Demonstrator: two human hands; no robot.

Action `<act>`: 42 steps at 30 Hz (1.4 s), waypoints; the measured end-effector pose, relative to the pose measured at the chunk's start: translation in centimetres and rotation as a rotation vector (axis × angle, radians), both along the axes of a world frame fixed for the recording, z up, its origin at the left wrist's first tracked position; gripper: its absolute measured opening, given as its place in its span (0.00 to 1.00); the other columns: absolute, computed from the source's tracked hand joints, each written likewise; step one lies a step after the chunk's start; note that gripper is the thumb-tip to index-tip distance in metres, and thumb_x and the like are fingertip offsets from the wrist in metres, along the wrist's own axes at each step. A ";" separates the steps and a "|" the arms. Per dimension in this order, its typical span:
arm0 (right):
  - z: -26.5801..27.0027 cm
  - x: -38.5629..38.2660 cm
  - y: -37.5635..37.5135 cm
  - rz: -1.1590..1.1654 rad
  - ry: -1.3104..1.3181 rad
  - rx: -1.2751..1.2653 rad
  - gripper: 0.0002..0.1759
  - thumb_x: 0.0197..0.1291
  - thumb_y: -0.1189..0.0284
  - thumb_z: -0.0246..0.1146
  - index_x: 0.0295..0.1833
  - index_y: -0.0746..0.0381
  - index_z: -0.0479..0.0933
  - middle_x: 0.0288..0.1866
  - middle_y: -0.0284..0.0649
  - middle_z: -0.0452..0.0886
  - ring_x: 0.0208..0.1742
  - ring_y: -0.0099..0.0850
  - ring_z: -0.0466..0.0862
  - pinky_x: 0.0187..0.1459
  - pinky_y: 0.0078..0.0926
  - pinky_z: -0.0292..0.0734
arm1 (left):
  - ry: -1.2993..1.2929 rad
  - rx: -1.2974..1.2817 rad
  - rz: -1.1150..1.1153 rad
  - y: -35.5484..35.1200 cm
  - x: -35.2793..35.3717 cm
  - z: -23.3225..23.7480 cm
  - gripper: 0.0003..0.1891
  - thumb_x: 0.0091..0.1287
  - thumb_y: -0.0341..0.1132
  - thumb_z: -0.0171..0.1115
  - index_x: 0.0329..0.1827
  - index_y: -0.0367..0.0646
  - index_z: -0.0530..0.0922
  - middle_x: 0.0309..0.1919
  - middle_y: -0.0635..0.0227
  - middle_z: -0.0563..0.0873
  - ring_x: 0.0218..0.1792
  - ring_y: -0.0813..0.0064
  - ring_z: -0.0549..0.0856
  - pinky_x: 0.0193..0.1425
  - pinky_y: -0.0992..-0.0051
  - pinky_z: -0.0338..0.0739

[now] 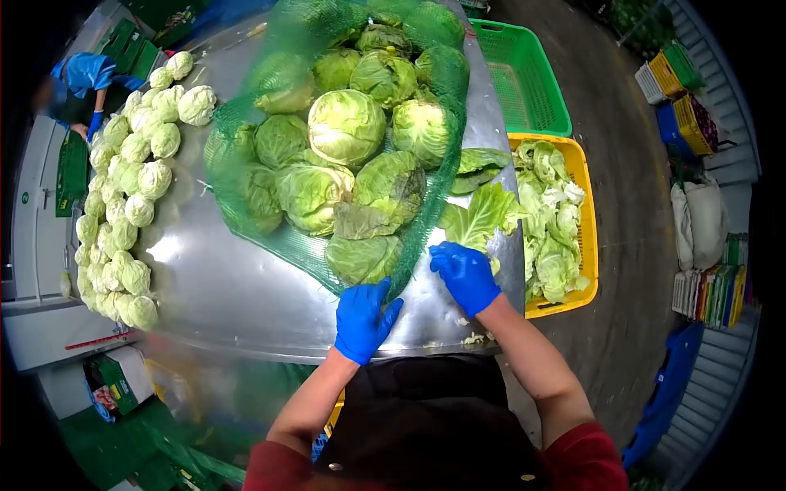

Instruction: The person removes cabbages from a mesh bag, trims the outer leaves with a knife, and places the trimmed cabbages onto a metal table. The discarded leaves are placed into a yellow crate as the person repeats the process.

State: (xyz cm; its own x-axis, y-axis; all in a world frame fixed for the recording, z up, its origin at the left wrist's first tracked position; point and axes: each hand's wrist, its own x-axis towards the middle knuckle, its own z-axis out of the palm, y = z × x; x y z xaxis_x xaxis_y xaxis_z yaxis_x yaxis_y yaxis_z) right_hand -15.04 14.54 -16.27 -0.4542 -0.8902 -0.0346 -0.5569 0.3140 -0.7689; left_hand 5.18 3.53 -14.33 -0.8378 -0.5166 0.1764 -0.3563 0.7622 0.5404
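Note:
A green mesh net (282, 255) lies spread on the metal table, with several cabbages (347, 128) in its opening. My left hand (365, 321), in a blue glove, is at the net's near edge, thumb and fingers apart, with the fingertips by the mesh. To the right of the net, my blue-gloved right hand (463, 277) has its fingers bent together over the table; what they hold, if anything, is hidden. Just beyond that hand lie loose green leaves (479, 214).
Trimmed cabbages (139, 180) line the metal table's (192, 307) left side. A yellow crate (591, 221) of leaves and a green crate (559, 90) stand along the right edge. Another person (86, 78) is at the far left. Small scraps lie near the front edge.

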 end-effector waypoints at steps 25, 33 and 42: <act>-2.2 5.3 -2.1 -0.364 -0.820 0.063 0.30 0.63 0.44 0.62 0.52 0.62 0.79 0.24 0.35 0.75 0.22 0.23 0.74 0.25 0.23 0.71 | 0.223 0.554 0.380 -5.4 -0.4 -4.4 0.33 0.58 0.39 0.74 0.64 0.35 0.71 0.59 0.53 0.76 0.57 0.62 0.78 0.64 0.67 0.71; -9.7 5.6 6.1 -0.572 -1.021 0.028 0.21 0.67 0.60 0.62 0.62 0.57 0.76 0.33 0.29 0.79 0.14 0.17 0.68 0.14 0.19 0.61 | 0.313 0.747 0.421 5.2 7.4 -4.3 0.50 0.50 0.31 0.77 0.75 0.40 0.54 0.67 0.56 0.66 0.69 0.60 0.67 0.72 0.63 0.66; -4.8 6.5 7.4 -0.313 -0.889 0.097 0.33 0.61 0.55 0.68 0.68 0.58 0.73 0.39 0.33 0.84 0.23 0.19 0.76 0.23 0.19 0.74 | 0.280 0.873 0.269 3.8 3.6 -4.1 0.52 0.47 0.34 0.81 0.73 0.37 0.57 0.63 0.55 0.71 0.62 0.62 0.75 0.68 0.65 0.71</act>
State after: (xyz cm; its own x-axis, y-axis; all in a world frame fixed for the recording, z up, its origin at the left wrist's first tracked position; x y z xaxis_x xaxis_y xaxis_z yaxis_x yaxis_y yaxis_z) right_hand -8.51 21.94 -21.03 -0.4432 -0.7075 -0.5505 0.3408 0.4350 -0.8334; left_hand 8.74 7.37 -18.41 -0.6576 -0.7299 -0.1866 -0.2324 -0.0390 0.9718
